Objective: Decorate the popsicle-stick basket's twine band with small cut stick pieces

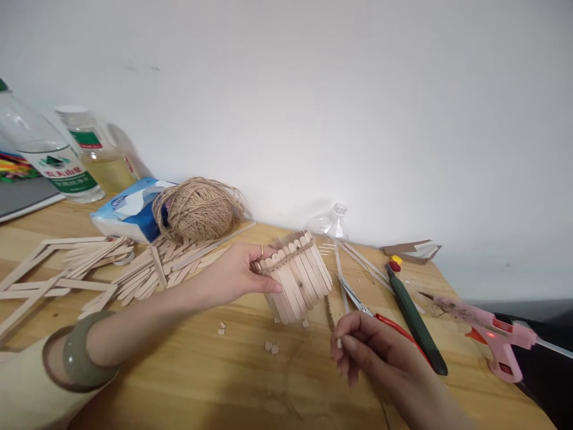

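Note:
My left hand [250,269] is closed on the rim of a small round holder made of craft sticks [302,280]. It is tilted above the table, with a braided twine band near its rounded stick tops. My right hand [364,349], lower right, has thumb and fingers pinched together. A braided twine cord [329,310] runs from behind the holder down into these fingers, and a tiny pale bit shows at the fingertips. Scissors with red handles [353,295] lie just beyond that hand, partly hidden by it.
Loose craft sticks [147,275] cover the left side, before a ball of twine [201,209] and a tissue pack [129,209]. Bottles [67,170] stand back left. A dark green cutter [414,322] and pink glue gun [492,334] lie right; a clear bottle top [338,224] lies by the wall.

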{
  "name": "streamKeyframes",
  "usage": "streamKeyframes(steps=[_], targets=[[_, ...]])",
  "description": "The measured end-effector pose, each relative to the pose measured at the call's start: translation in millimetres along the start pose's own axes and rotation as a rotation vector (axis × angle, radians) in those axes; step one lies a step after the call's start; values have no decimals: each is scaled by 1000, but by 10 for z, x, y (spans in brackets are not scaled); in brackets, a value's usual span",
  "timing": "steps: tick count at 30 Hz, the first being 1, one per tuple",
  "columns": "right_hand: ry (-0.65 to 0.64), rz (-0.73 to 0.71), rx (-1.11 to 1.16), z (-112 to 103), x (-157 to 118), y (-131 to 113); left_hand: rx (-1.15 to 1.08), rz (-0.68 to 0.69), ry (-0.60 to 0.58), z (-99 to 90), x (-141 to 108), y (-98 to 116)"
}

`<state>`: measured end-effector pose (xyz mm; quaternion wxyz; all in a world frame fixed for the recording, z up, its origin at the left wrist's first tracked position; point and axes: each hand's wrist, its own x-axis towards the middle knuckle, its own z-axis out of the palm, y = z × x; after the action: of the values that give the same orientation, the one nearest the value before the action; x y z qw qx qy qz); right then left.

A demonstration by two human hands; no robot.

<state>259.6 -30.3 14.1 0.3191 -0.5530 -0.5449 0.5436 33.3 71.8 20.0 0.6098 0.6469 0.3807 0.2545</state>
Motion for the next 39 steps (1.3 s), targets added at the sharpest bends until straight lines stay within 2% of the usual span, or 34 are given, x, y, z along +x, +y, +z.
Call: streamKeyframes(steps=[2, 6, 8, 14, 16, 20, 23, 27, 32, 39], targets=[[60, -6, -22, -12, -27, -4, -7, 2, -10, 5, -1, -3], [46, -55, -189, -62, -121, -88, -13, -11, 8, 4, -7, 7], [79, -96, -262, -112, -169, -123, -7, -17, 17, 1, -9, 9], [239, -179, -239, -174, -148, -147, -12, -9, 5, 15, -26, 27], [269, -266, -269, -118, -75, -176, -30, -15, 3, 31, -40, 47], [287, -534, -325, 36, 108, -268, -78, -21, -20, 65, -65, 78], [289, -635, -361, 109, 214, -288, -117, -11, -45, 83, -75, 71], [253, -648, -435, 132, 267, -250, -162, -17, -64, 100, -82, 57], [315, -700, -535, 136, 262, -258, -174, -28, -80, 117, -90, 69], [350, -667, -489, 148, 255, -289, -163, -4, -93, 136, -104, 70]])
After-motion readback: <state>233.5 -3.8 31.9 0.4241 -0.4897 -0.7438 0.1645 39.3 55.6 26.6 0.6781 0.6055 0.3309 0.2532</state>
